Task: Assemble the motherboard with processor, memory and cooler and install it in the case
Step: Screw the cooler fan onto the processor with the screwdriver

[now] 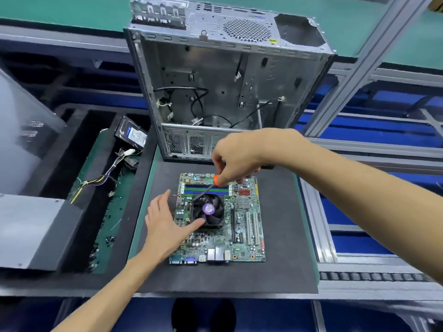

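A green motherboard lies flat on a dark foam mat. A black cooler fan with a purple hub sits on it, below the memory slots. My right hand grips an orange-handled screwdriver whose shaft slants down to the cooler's upper left corner. With its fingers straight, my left hand lies along the board's left edge, and its thumb touches the cooler's lower left edge. Behind the mat stands the open metal case, with loose cables inside.
To the left, a hard drive and a bundle of wires lie in a black tray with small screws scattered along a green strip. A grey side panel rests at far left. An aluminium frame post rises at right.
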`<state>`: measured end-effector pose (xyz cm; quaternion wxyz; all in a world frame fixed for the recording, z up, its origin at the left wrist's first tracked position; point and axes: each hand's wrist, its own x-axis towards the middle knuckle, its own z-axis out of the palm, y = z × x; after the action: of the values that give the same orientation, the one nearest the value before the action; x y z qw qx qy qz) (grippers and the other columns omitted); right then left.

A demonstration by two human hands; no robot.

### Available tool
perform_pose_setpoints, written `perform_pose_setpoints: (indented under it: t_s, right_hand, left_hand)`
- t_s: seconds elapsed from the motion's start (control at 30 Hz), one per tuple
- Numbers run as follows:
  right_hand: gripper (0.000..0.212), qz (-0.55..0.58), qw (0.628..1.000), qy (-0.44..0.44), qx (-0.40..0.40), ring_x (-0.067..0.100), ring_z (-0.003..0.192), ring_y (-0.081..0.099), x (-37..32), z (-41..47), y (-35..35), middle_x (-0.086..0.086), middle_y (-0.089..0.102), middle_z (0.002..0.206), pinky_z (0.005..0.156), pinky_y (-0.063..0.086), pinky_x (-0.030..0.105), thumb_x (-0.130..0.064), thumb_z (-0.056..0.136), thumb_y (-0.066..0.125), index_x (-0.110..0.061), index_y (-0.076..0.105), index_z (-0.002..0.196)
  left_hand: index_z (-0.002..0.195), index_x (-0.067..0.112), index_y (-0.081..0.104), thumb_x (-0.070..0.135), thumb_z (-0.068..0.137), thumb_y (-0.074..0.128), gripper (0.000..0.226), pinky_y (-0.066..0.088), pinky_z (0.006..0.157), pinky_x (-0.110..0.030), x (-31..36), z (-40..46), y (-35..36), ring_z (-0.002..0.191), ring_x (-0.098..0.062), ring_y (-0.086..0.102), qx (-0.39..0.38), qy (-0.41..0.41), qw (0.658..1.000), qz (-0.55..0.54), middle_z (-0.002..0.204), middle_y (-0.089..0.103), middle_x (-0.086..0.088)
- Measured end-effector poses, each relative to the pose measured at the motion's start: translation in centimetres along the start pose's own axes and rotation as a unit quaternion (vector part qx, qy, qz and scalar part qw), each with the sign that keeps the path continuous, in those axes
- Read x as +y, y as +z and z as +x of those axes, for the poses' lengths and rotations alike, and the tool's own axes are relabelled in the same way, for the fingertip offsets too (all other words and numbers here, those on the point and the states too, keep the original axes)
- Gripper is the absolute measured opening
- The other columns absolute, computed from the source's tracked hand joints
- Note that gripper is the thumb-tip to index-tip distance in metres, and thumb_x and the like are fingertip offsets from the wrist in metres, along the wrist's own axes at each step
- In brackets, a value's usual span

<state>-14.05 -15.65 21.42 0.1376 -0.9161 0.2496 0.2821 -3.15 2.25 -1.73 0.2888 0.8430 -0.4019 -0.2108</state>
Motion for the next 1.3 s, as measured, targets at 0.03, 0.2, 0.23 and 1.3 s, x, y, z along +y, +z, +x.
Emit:
perform_pose_setpoints:
  t_s: [0.03, 0.2, 0.23, 1.3]
  right_hand:
    - [0.03, -0.005, 1.0, -0.01, 0.0, 0.013, 0.05, 0.062, -0.5, 0.1, 0.1, -0.002, 0.076, 0.069, 0.045, 0.05, 0.019, -0.038, 0.089, 0.066, -0.01, 0.073, 0.099]
    - [0.026, -0.031, 0.999, -0.043, -0.006, 0.013, 0.058, 0.067, -2.2, 0.9, 0.6, -0.003, 0.074, 0.065, 0.064, 0.058, 0.028, -0.037, 0.088, 0.068, -0.013, 0.074, 0.094]
    - [0.025, -0.037, 0.998, -0.045, -0.006, 0.014, 0.064, 0.071, -2.3, 1.1, 0.8, -0.003, 0.074, 0.067, 0.065, 0.058, 0.028, -0.037, 0.087, 0.068, -0.013, 0.074, 0.093]
    - [0.024, -0.183, 0.98, -0.074, 0.005, 0.021, 0.083, 0.066, -4.8, 3.9, 3.1, -0.004, 0.068, 0.086, 0.072, 0.059, 0.036, -0.044, 0.086, 0.065, -0.02, 0.068, 0.092]
  left_hand:
    - [0.154, 0.021, 0.019, 0.098, 0.049, 0.05, 0.133, 0.023, 0.116, -0.046, -0.2, -0.3, 0.1, 0.14, -0.02, 0.025, -0.004, -0.027, 1.0, -0.002, 0.149, 0.025, 0.001]
    - [0.151, 0.016, 0.025, 0.104, 0.043, 0.044, 0.14, 0.022, 0.113, -0.047, 0.0, -1.6, 0.1, 0.139, -0.023, 0.024, 0.036, -0.093, 0.995, -0.002, 0.146, 0.027, -0.001]
    - [0.149, 0.016, 0.027, 0.102, 0.044, 0.046, 0.137, 0.022, 0.113, -0.047, 0.2, -1.8, 0.0, 0.138, -0.024, 0.024, 0.051, -0.1, 0.994, 0.003, 0.145, 0.027, -0.002]
    - [0.131, 0.013, 0.048, 0.064, 0.055, 0.087, 0.099, 0.045, 0.101, -0.042, 0.1, -1.8, -0.5, 0.119, -0.023, 0.051, -0.102, -0.306, 0.908, -0.267, 0.132, 0.052, -0.006]
